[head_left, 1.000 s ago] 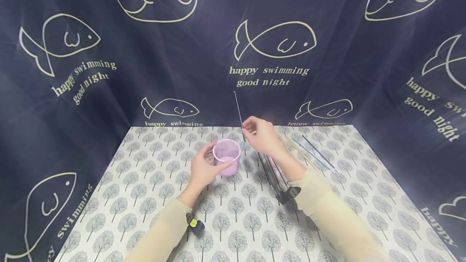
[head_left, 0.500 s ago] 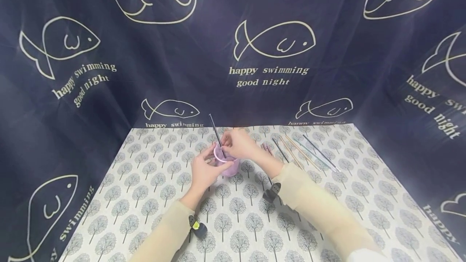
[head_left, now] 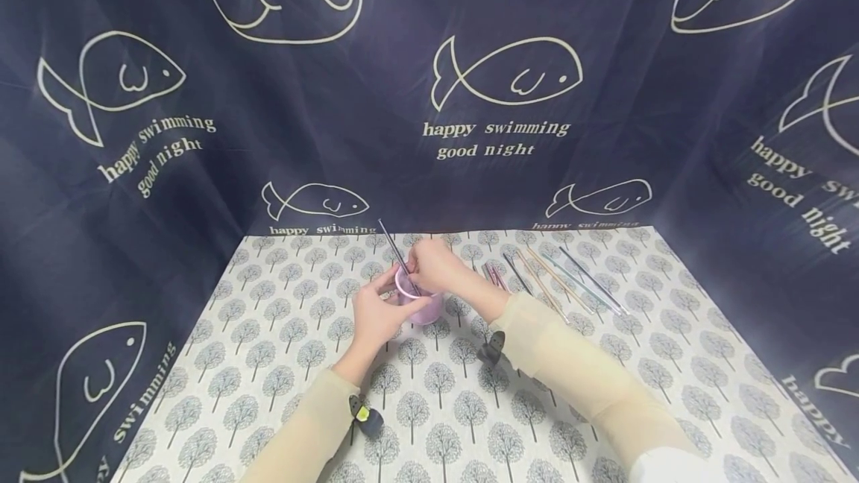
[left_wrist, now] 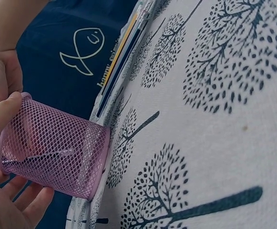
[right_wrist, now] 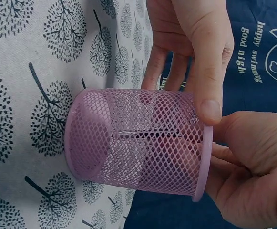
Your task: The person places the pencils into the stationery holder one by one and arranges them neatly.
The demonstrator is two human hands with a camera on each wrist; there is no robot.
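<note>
A pink mesh pen cup [head_left: 427, 313] stands on the patterned tablecloth. My left hand [head_left: 379, 311] holds it near the rim, thumb on the near side and fingers round the far side. My right hand [head_left: 438, 267] pinches a slim dark pencil-like stick [head_left: 391, 241] at the cup's mouth. The stick leans to the left, its lower part inside the cup. Through the mesh of the cup [right_wrist: 124, 143] in the right wrist view, a dark line shows along the inside. The right fingertips are partly hidden behind the rim.
Several more slim sticks [head_left: 577, 282] lie side by side on the tablecloth [head_left: 443, 408] to the right, in blue, tan and teal. Short reddish sticks [head_left: 495, 276] lie beside them near the right forearm. A dark blue fish-print curtain [head_left: 496, 192] closes off the back and sides.
My right hand has come left and down from above the table to the cup, bringing the stick's lower end inside. The stick now tilts further left; my left hand keeps holding the cup.
</note>
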